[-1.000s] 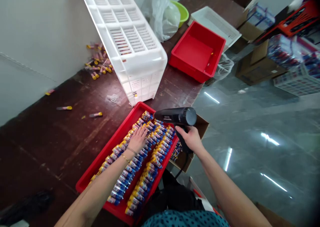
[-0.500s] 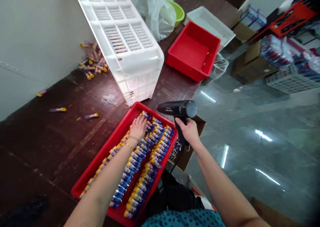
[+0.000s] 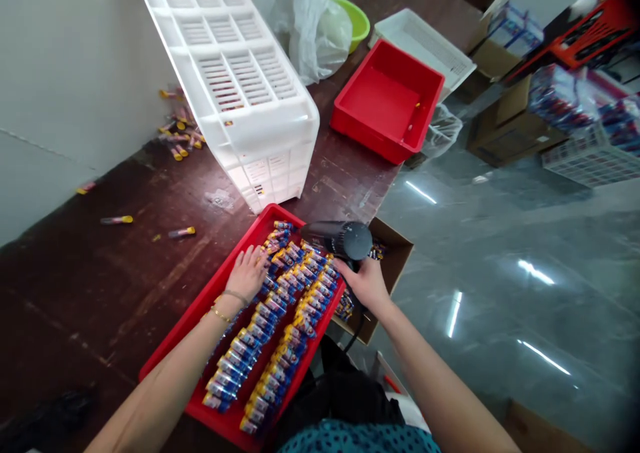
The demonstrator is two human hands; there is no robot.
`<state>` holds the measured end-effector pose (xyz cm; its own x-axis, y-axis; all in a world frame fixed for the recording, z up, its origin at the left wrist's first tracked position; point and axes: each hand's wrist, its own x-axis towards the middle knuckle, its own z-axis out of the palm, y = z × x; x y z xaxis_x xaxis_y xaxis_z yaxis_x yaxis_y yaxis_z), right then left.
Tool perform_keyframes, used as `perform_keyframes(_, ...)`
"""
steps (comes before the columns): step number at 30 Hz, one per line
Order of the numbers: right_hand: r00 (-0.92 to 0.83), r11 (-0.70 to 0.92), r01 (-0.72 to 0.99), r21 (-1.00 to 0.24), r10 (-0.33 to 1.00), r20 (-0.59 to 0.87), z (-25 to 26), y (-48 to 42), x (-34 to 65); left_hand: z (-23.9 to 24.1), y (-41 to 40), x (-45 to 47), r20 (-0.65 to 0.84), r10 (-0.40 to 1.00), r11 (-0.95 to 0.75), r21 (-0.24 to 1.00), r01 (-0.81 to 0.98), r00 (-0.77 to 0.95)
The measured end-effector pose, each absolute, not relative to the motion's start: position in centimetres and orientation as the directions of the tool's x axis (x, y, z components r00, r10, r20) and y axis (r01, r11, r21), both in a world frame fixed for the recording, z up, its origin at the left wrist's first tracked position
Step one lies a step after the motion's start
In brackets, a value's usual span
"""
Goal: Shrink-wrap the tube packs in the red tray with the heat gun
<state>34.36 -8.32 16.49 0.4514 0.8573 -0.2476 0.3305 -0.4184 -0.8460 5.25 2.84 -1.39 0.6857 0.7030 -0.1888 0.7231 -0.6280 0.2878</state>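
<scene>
My right hand (image 3: 368,282) is wrapped round the grip of a black heat gun (image 3: 340,237), whose barrel points left over the top end of a red tray (image 3: 173,336). Rows of small wrapped tubes (image 3: 253,333) with yellow caps and blue ends lie slantwise in this tray. My left hand (image 3: 247,273) rests with fingers stretched out on the tubes near the tray's left side. The forearm hides part of the left row. Just past the tray stands a white slatted plastic basket (image 3: 270,130), turned on its end.
Loose yellow-capped tubes (image 3: 183,130) are heaped by the wall, with a few strays on the dark table (image 3: 100,293). An open red bin (image 3: 387,100) sits at the table's right edge. A cardboard box (image 3: 395,253) holding more tubes stands below, right of the tray.
My left hand has slid left and down over the tubes. The heat gun, in my right hand, has moved left and lower over the tray. The left row's tubes have shifted.
</scene>
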Motion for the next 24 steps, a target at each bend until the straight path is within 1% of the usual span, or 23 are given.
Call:
perform_keyframes(3, 0.459, -0.428, 0.319, -0.846, 0.850, -0.257, 16.1, -7.4, 34.9, -2.1, 2.5, 7.2, -0.235, 0.634, -0.673, 0.302, 0.675, 0.737)
perform_keyframes(7, 0.517, -0.444, 0.352, -0.824, 0.826, -0.225, 16.3, -6.8, 36.1, -3.1, 5.7, 9.8, -0.277, 0.696, -0.605, 0.269, 0.749, 0.662)
perform_keyframes(10, 0.540, -0.477, 0.325, -0.817, 0.803, -0.254, 16.9, -7.5, 36.5, -2.9, 6.2, 9.2, -0.278, 0.748, -0.531, 0.296, 0.794, 0.603)
perform_keyframes(13, 0.480, -0.496, 0.274, -0.824, 0.813, -0.330, 17.3, -9.0, 36.0, -2.4, 2.3, 6.7, -0.230, 0.864, -0.373, 0.303, 0.877, 0.447)
perform_keyframes(14, 0.447, -0.503, 0.259, -0.825, 0.819, -0.359, 17.4, -9.5, 35.8, -2.3, 0.5, 6.0, -0.226, 0.881, -0.340, 0.309, 0.888, 0.416)
perform_keyframes(17, 0.358, -0.509, 0.209, -0.835, 0.835, -0.419, 17.2, -10.2, 34.8, -2.5, -3.0, 5.9, -0.245, 0.885, -0.301, 0.345, 0.889, 0.395)
perform_keyframes(19, 0.336, -0.498, 0.185, -0.847, 0.842, -0.421, 17.0, -10.0, 34.2, -3.1, -2.8, 7.5, -0.240, 0.897, -0.264, 0.381, 0.886, 0.370)
perform_keyframes(24, 0.375, -0.482, 0.195, -0.854, 0.841, -0.389, 17.3, -8.1, 33.3, -3.4, -0.2, 11.4, -0.212, 0.885, -0.218, 0.598, 0.771, 0.414)
